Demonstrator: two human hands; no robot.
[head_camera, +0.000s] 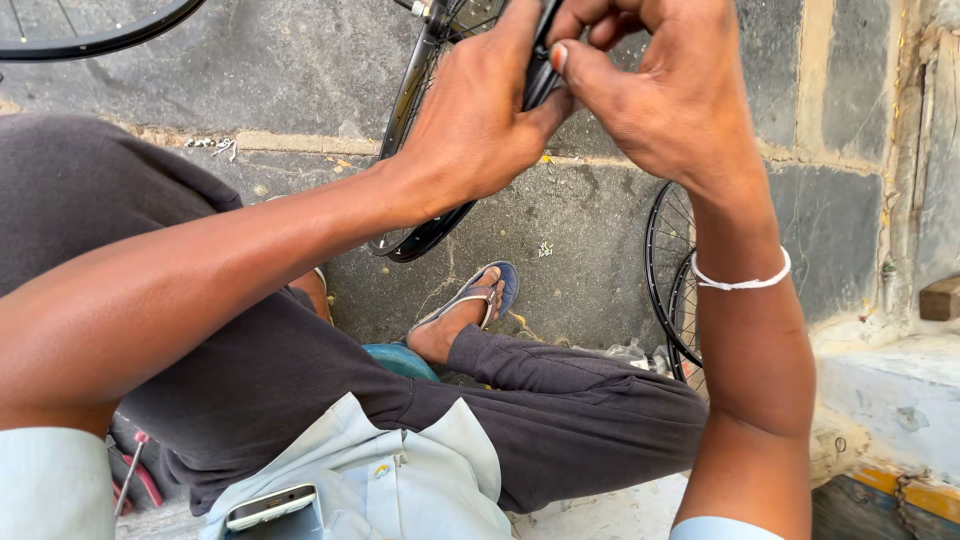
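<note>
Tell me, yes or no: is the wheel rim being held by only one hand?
No: both the left hand and the right hand grip the black wheel rim near its top.

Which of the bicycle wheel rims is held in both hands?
The upright centre rim, gripped by left hand and right hand; others stand untouched.

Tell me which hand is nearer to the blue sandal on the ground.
Left. The left hand grips the black wheel rim closer above the blue sandal; the right hand sits higher and farther to the side.
</note>
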